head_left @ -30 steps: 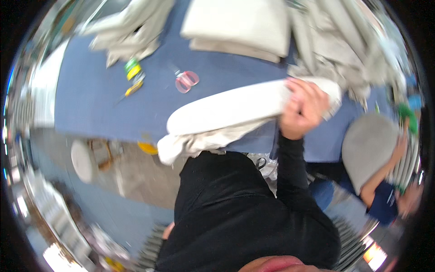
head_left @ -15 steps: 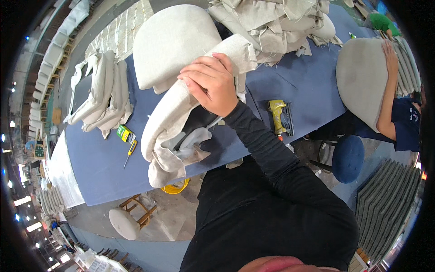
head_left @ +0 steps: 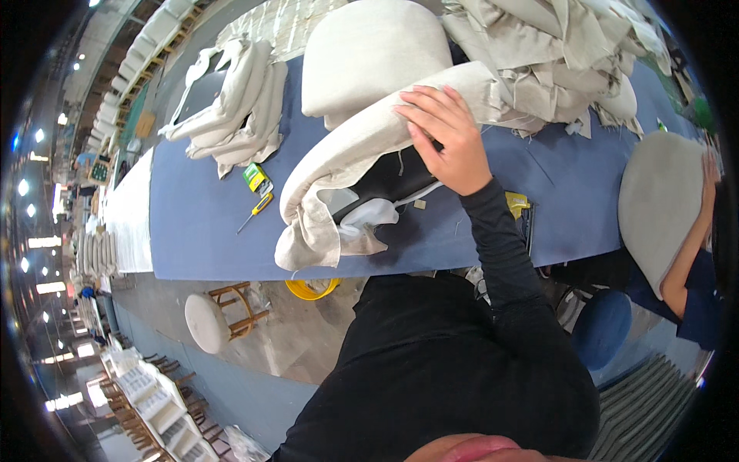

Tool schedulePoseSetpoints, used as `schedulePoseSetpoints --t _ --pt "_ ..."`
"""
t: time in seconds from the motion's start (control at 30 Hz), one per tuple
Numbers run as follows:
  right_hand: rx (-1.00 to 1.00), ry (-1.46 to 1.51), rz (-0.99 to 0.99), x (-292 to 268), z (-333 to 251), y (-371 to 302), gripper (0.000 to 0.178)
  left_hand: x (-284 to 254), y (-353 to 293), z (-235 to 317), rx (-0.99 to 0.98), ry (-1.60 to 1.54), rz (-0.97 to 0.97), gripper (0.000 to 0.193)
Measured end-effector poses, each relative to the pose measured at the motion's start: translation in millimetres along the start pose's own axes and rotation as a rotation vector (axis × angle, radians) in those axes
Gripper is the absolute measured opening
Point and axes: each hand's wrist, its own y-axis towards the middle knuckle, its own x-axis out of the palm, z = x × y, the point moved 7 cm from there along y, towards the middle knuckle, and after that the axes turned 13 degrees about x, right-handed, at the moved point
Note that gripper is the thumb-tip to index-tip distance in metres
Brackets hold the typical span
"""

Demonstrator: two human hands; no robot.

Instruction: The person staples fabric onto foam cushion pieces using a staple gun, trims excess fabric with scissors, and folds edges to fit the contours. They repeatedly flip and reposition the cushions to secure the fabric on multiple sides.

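Note:
My right hand (head_left: 449, 142) grips the upper edge of a beige fabric-covered seat cushion (head_left: 350, 150), fingers over the fabric and thumb on the near side. The cushion stands tilted, showing its black underside (head_left: 392, 181) and loose cloth with white padding (head_left: 372, 215) bunched at its lower left. Behind it lies a finished-looking beige cushion (head_left: 373, 58). A yellow staple gun (head_left: 516, 203) lies beside my right forearm, partly hidden by it. On the left are a yellow-handled screwdriver (head_left: 262, 204) and a green-and-yellow packet (head_left: 256, 178). My left hand is out of view.
The blue-covered table (head_left: 208, 239) carries stacked cushions (head_left: 231, 104) at left and a heap of beige covers (head_left: 539, 69) at back right. At right, another person's hand (head_left: 709, 173) rests on a large cushion (head_left: 660, 204). A stool (head_left: 208, 322) and yellow ring-shaped object (head_left: 313, 289) are below.
The view has shifted, so the table sits farther right and higher. My right hand stays on the cushion's upper edge with its fingers straighter, and more of the black underside shows.

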Motion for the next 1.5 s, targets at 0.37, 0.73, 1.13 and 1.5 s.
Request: schedulePoseSetpoints --t 0.37,0.73,1.13,1.5 --pt "0.096 -0.002 -0.086 -3 49 -98 0.047 -76 -141 468 1.357 0.148 0.986 0.039" --pt "1.328 0.054 -0.158 -43 299 -427 0.081 -14 -142 654 1.419 0.87 0.89 0.058" --pt "1.483 0.21 0.038 -31 279 -345 0.101 20 -150 691 1.696 0.896 0.376 0.052" --pt "0.66 0.366 0.077 -40 38 -57 0.063 62 -61 833 1.163 0.734 -0.174 0.076"
